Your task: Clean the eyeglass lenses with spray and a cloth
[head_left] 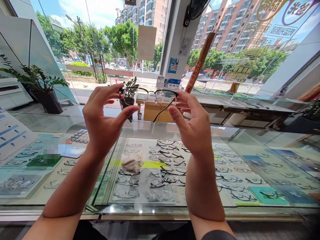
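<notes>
A pair of eyeglasses (163, 91) with dark upper rims and clear lenses is raised above the glass counter. My left hand (103, 111) pinches its left end, fingers at the upper corner and thumb extended below. The right end is gripped by my right hand (193, 121), the index finger at the corner and the thumb under the lens. Both temples are unfolded and hang down past the lenses. Beneath my hands, a crumpled light cloth (132, 161) lies on the countertop.
Several rows of eyeglasses (167, 155) fill the glass display counter (140, 209). A calculator (79, 136) and a phone (72, 151) lie at the left. A potted plant (47, 100) stands beyond, near the windows. Another low counter (237, 115) is at the right back.
</notes>
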{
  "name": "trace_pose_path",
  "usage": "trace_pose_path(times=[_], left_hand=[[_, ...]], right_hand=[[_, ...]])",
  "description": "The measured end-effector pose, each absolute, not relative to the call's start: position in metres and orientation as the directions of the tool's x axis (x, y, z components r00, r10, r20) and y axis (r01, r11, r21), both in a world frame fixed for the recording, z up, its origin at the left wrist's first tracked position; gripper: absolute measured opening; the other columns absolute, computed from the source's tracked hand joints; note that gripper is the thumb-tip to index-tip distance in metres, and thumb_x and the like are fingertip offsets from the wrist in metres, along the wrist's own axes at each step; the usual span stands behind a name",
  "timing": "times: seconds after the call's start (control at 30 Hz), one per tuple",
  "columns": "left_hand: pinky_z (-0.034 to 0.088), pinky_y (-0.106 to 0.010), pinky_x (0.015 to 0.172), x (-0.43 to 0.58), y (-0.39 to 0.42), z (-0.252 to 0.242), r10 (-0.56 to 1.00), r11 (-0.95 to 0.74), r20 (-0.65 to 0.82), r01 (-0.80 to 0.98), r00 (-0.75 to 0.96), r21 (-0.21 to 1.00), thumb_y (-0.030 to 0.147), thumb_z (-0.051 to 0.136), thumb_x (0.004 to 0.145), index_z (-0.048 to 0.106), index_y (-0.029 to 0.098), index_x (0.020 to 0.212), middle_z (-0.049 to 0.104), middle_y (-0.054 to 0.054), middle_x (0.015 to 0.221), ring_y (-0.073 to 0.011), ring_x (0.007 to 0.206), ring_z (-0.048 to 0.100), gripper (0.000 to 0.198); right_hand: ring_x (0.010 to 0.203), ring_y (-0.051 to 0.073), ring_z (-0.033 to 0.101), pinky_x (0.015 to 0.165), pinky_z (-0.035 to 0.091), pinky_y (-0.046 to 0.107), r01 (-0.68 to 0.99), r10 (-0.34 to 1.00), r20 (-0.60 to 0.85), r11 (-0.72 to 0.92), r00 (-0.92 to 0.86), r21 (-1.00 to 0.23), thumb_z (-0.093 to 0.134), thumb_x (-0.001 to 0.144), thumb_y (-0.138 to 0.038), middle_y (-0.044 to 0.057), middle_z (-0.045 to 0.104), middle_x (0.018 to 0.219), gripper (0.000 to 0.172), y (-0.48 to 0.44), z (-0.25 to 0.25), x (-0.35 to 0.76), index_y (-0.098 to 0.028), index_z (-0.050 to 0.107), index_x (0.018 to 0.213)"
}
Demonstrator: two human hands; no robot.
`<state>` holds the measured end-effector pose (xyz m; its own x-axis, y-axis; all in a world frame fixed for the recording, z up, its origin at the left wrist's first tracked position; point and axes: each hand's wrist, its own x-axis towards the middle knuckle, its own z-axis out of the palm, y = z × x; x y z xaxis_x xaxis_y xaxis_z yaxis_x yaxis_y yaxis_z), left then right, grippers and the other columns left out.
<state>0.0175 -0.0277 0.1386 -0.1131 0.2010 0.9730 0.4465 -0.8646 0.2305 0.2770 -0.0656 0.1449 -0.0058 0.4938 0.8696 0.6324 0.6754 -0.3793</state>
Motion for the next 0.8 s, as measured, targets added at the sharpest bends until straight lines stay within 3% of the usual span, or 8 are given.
trace_pose_path(times=[0.2, 0.47, 0.63, 0.8], left_hand=[[0.069, -0.047, 0.088, 0.013, -0.021, 0.139, 0.178, -0.876, 0.974, 0.429, -0.139, 0.221, 0.069, 0.092, 0.084, 0.079, 0.041, 0.138, 0.076, -0.003, 0.123, -0.0282, 0.111, 0.079, 0.061], [0.067, -0.044, 0.090, 0.014, -0.007, 0.135, 0.281, -0.882, 0.943, 0.340, -0.179, 0.327, 0.067, 0.090, 0.088, 0.078, 0.043, 0.132, 0.079, -0.002, 0.122, -0.0273, 0.117, 0.079, 0.052], [0.067, -0.049, 0.086, 0.019, -0.013, 0.135, 0.218, -0.863, 0.956, 0.418, -0.198, 0.284, 0.073, 0.088, 0.087, 0.078, 0.041, 0.130, 0.078, -0.002, 0.125, -0.0291, 0.112, 0.079, 0.054], [0.062, -0.055, 0.087, 0.018, -0.016, 0.133, 0.198, -0.864, 0.966, 0.435, -0.168, 0.253, 0.076, 0.085, 0.089, 0.078, 0.035, 0.132, 0.077, -0.003, 0.123, -0.0356, 0.121, 0.078, 0.060]], right_hand=[[0.123, 0.032, 0.077, 0.103, 0.067, 0.057, 0.646, 0.408, 0.913, 0.690, 0.026, -0.327, 0.069, 0.105, -0.064, 0.011, 0.079, 0.132, 0.053, -0.065, 0.143, 0.269, -0.033, 0.068, 0.148], [0.122, 0.032, 0.076, 0.097, 0.068, 0.055, 0.693, 0.303, 0.948, 0.664, 0.094, -0.281, 0.066, 0.107, -0.062, 0.011, 0.077, 0.132, 0.052, -0.058, 0.136, 0.255, -0.032, 0.064, 0.150], [0.122, 0.034, 0.077, 0.103, 0.067, 0.059, 0.655, 0.411, 0.907, 0.660, 0.097, -0.369, 0.064, 0.108, -0.064, 0.013, 0.078, 0.139, 0.055, -0.064, 0.137, 0.258, -0.033, 0.065, 0.152], [0.118, 0.033, 0.080, 0.101, 0.067, 0.055, 0.658, 0.494, 0.865, 0.623, 0.088, -0.423, 0.066, 0.104, -0.068, 0.012, 0.079, 0.143, 0.060, -0.065, 0.139, 0.261, -0.035, 0.066, 0.154]])
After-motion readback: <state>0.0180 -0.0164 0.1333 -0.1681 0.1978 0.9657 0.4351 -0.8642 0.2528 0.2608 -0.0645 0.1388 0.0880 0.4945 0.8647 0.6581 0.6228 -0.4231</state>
